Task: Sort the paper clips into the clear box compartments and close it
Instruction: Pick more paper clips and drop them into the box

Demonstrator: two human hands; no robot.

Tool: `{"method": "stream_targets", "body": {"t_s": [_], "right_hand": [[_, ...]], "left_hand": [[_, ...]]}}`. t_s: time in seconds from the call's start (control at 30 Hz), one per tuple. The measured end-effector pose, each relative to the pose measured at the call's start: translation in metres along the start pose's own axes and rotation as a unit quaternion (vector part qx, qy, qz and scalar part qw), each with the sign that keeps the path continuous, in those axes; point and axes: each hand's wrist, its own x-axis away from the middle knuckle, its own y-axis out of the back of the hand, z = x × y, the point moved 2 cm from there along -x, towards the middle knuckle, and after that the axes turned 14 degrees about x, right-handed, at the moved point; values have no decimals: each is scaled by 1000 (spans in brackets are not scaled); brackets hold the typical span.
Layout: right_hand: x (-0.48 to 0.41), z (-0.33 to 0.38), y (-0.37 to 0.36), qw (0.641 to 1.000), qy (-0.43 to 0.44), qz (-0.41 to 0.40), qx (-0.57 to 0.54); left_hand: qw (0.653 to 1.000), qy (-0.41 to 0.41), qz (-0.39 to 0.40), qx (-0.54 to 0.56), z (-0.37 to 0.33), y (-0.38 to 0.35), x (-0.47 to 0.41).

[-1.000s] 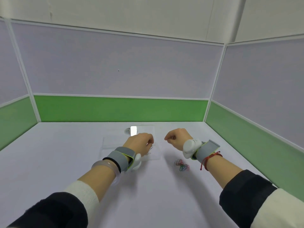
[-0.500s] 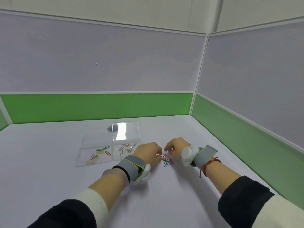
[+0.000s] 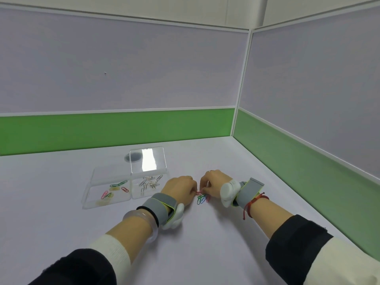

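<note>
Paper clips (image 3: 202, 198): tangled pile.
Left hand (image 3: 178, 189): pinched 1 clip.
Right hand (image 3: 212, 185): pinched pile too.
Risk: tugging could scatter snagged clips.

Bright, even light (edges seemingly bowed)

one clear plastic box (image 3: 96, 175) with two compartments and one raised clear lid (image 3: 148, 160). the left compartment holds about seven coloured paper clips (image 3: 115, 189) in green, yellow, red and pink. the right compartment holds roughly ten silver wire paper clips (image 3: 149, 184); they overlap, so the count is loose. one small pile of loose coloured paper clips (image 3: 202, 199) lies on the white worktop (image 3: 205, 243), perhaps five, partly hidden by two grips, the left grip (image 3: 178, 189) and the right grip (image 3: 213, 183).
</note>
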Motion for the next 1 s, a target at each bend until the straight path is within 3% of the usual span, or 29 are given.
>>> {"method": "stream_targets", "body": {"t_s": [0.5, 1.0], "right_hand": [[-1, 12, 14, 997, -20, -54, -47], [-26, 114, 45, 994, 60, -80, -34]], "left_hand": [[998, 20, -57, 13, 18, 27, 14], [986, 111, -121, 8, 96, 101, 82]]}}
